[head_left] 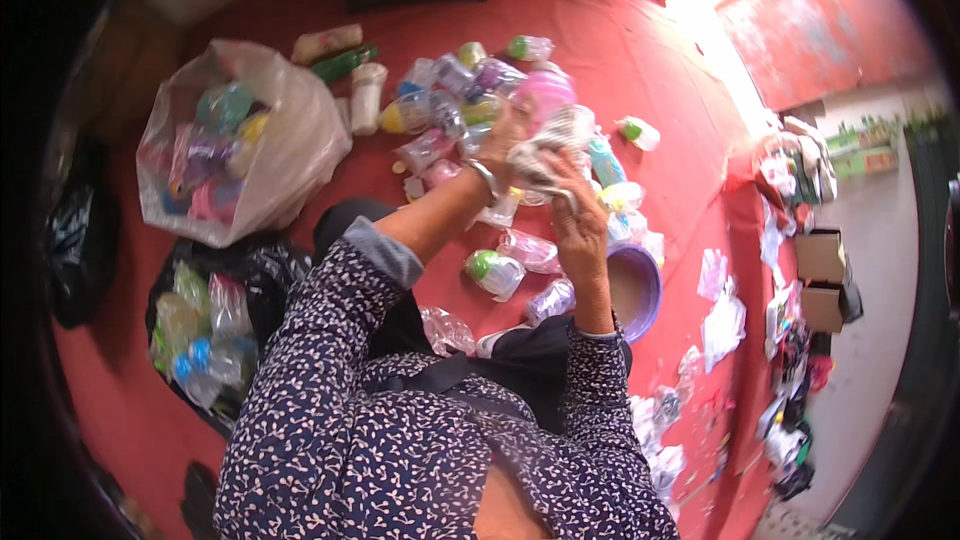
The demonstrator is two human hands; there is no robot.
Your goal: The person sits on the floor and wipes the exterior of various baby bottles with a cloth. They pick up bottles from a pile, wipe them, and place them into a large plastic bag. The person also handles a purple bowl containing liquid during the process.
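— So, holding what out in front?
— Holding a pale striped cloth (541,166), bunched up between both hands, above the heap of plastic bottles (408,114).
— Gripping with the right hand (582,225)?
— Yes, clamped on the cloth with bent fingers, though blurred.
— And with the left hand (504,144)?
— Touching the cloth from the other side, right beside a pink plastic container (545,90). Cannot tell about the fingers, whether apart or together, being blurred and partly covered. Wearing a bracelet (485,180) at that wrist.
— See anything off to the left?
— See a whitish sack (312,135) stuffed with plastic things, and just below, a black bag (282,268) full of more bottles.
— And to the right?
— Find a purple bucket (656,292) beside the right forearm, standing on the red floor covering (650,70).
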